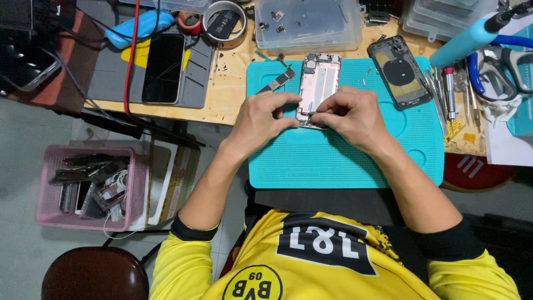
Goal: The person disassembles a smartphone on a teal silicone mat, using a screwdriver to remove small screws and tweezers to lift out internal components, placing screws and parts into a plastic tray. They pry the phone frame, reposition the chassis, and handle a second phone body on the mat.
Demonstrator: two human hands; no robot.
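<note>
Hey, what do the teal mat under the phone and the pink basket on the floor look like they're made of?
The teal mat looks like matte silicone or rubber: dull surface, moulded dot grid and round recesses. The pink basket looks like moulded plastic, judging by its perforated walls.

Wooden workbench [233,105], grey floor [22,166], round brown stool [89,275] below.

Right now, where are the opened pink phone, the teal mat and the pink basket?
Pink phone [318,83], head view, on its open inner frame above the hands.
Teal mat [333,161], head view, on its bare lower part.
Pink basket [47,161], head view, on its left wall.
</note>
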